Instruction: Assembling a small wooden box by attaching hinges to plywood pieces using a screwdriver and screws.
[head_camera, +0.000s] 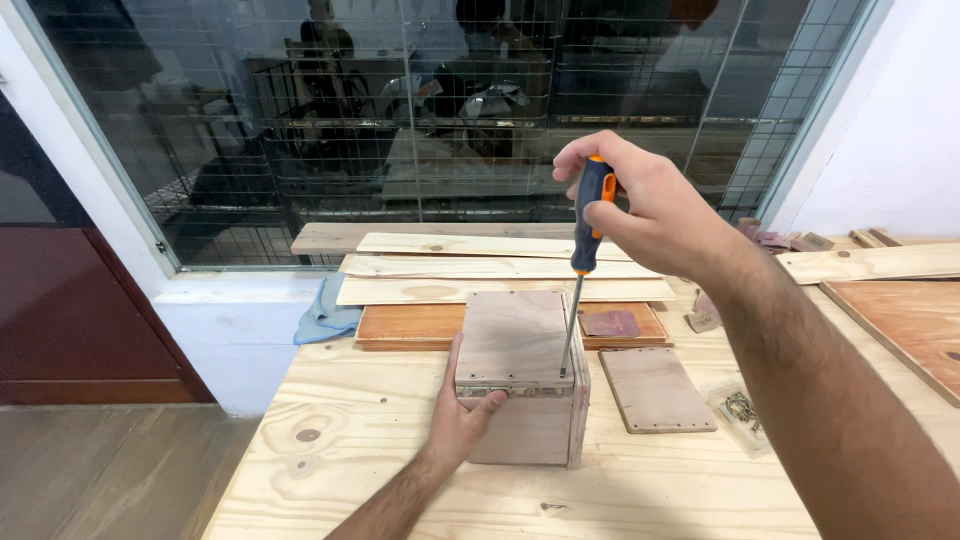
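bright, even, sharp; soft shadows

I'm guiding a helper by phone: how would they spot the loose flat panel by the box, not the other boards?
Start at the pale pine table and find the small wooden box that the left hand steadies. Just right of the box lies the loose panel, flat on the table. Unlike the long planks stacked behind, it is small, greyish-brown and nearly square, with tiny holes along its edges.

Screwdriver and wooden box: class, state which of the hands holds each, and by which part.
Right hand grips the screwdriver by its handle; left hand steadies the wooden box at its front left corner.
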